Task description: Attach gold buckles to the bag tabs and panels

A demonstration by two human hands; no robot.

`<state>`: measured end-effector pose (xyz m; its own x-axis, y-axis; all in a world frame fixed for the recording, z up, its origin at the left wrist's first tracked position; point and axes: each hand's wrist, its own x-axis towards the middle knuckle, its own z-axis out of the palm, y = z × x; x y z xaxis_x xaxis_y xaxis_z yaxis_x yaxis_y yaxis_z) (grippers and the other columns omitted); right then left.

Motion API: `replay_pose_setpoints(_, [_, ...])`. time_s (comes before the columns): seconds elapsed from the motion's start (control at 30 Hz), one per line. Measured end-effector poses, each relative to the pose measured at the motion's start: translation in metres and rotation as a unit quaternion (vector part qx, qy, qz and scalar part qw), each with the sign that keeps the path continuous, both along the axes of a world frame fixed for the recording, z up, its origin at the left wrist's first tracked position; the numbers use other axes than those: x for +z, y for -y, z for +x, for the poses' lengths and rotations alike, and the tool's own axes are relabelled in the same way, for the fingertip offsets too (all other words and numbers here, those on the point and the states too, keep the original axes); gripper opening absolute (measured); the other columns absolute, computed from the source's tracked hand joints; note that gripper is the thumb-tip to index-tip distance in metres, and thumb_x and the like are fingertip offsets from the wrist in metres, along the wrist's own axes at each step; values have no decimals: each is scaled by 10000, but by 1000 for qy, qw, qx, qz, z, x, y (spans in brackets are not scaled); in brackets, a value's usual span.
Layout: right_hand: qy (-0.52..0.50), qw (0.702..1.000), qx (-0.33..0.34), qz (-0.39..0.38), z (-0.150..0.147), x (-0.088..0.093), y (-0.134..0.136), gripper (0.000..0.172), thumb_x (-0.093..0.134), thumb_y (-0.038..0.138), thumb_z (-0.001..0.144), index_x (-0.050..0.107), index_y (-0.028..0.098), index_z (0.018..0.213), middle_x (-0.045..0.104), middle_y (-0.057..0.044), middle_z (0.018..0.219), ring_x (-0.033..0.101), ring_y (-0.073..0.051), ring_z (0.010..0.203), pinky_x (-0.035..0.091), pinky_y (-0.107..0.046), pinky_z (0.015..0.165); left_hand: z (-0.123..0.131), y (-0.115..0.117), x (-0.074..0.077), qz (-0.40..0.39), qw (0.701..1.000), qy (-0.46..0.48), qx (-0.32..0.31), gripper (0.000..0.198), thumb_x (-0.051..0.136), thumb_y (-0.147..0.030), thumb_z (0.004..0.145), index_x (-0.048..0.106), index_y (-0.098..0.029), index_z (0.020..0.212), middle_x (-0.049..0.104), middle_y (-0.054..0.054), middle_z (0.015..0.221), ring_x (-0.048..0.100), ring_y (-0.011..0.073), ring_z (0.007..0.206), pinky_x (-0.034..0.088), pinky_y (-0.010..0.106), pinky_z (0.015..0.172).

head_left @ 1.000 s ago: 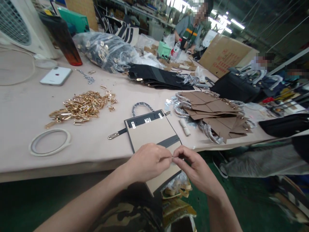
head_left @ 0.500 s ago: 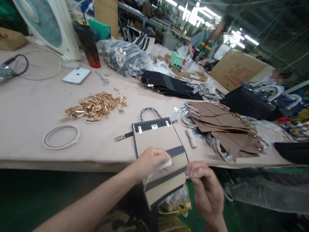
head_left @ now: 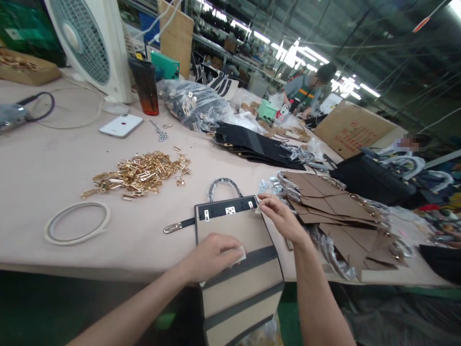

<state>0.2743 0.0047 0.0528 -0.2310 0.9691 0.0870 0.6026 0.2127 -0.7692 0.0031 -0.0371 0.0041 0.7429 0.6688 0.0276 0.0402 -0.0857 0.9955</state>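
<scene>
Tan-and-black bag panel (head_left: 234, 307): three white labels (head_left: 230, 210) on top band; right fingers (head_left: 262, 203) pinch its corner, left fingers (head_left: 230, 252) hold white paper (head_left: 241, 254).

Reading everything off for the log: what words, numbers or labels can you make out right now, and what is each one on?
White tag on the black band of the tan panel: digits, too blurred to read.
Two small white tags on that band: marks too small to read.
Red print on the carton: too small to read.
No other readable text shows.
</scene>
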Motion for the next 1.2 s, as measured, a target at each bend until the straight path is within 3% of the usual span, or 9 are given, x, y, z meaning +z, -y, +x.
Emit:
replay_pose_setpoints(0.2, [22,997,64,-48,4,-13,-36,279,583,446,1007,677,211,888,635,-115,1262,501,-278,1354,342,-458,1159,-4,0,3,47,998,24,19,298,569,-347,1003,797,-156,990,745,53,852,664,143,774,478,210,713])
replay_pose_setpoints(0.53, [29,991,107,-80,4,-16,-51,287,585,432,1020,668,196,878,639,-102,1197,514,-265,1329,354,-437,1133,-6,-5,3,14,999,26,20,278,566,-318,1007,793,-157,1004,738,46,848,670,137,747,490,210,716])
replay_pose_setpoints(0.83, [33,991,106,-68,9,-30,-55,256,612,416,1010,679,194,902,636,-106,1224,530,-255,1312,361,-431,1131,-6,-5,-1,22,999,42,24,246,584,-272,1001,802,-163,1029,775,49,923,686,144,853,479,215,814])
replay_pose_setpoints(1.07, [5,995,81,-62,7,-36,-54,216,757,398,908,686,201,958,628,-108,1286,552,-257,1303,401,-424,1113,-6,-6,-3,14,999,47,23,265,590,-312,1003,807,-180,1079,773,65,940,691,164,856,491,245,800])
replay_pose_setpoints(1.13, [-32,993,64,-96,7,-38,-55,259,784,389,879,666,205,1019,628,-106,1296,592,-246,1253,454,-412,1068,-6,-5,-4,14,999,47,21,274,596,-326,1004,808,-188,1108,767,68,942,688,165,846,491,253,788])
replay_pose_setpoints(1.2, [-89,984,35,-149,6,-40,-57,434,843,375,813,617,222,1150,636,-98,1285,650,-227,1144,529,-385,964,-5,-5,-5,6,998,53,23,290,597,-347,1009,807,-190,1132,756,70,912,678,161,811,493,256,761])
